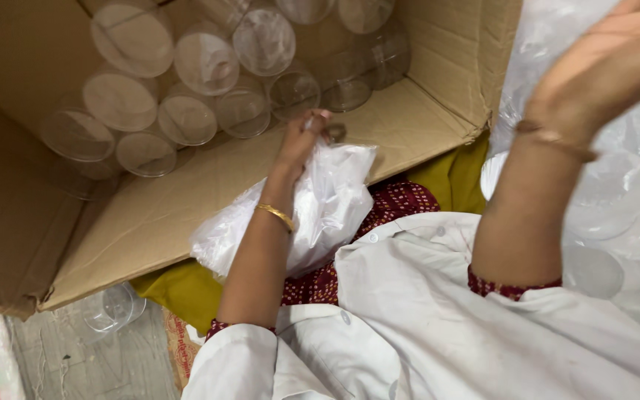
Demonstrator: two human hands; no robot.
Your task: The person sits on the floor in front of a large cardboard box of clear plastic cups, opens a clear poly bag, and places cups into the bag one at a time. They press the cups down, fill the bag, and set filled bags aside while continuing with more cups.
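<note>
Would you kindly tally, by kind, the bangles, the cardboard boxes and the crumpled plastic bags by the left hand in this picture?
Gold bangles: 2, one on the left wrist, one on the right wrist
Cardboard box: 1, holding clear plastic containers
Crumpled plastic bag under the left hand: 1
Total: 4

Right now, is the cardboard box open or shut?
Open: the cardboard box lies on its side, flaps spread, with clear plastic containers stacked inside.
</note>
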